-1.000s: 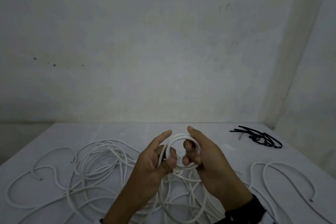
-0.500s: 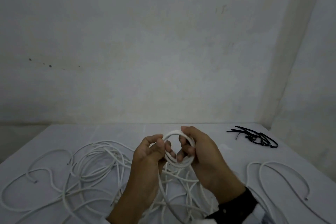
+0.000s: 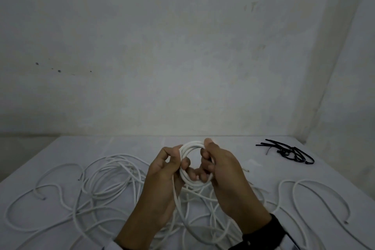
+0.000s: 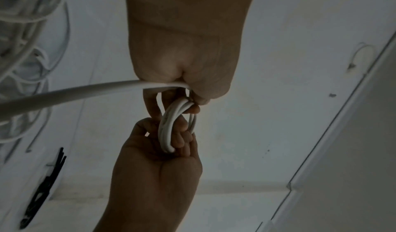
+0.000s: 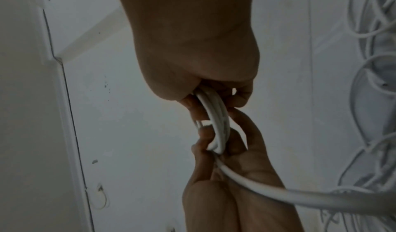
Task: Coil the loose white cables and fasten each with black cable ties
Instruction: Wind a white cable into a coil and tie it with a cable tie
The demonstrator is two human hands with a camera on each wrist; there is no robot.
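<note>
I see both hands gripping the coil (image 3: pixel 190 164): left hand (image 3: pixel 164 170) feeds the tail, right hand (image 3: pixel 221 170) clamps the loops. Cable ties (image 3: pixel 288 151) wait aside.

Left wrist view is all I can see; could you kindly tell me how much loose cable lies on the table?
Observer: A large tangle of loose white cables spreads across the table beneath both hands.
Operator: Is the coil lifted clear of it?
Observer: Yes, the left hand and right hand hold the coil above the tangle, and its tail drops into it.
Operator: Where are the ties?
Observer: The black cable ties lie heaped at the table's far right, away from both hands.
</note>
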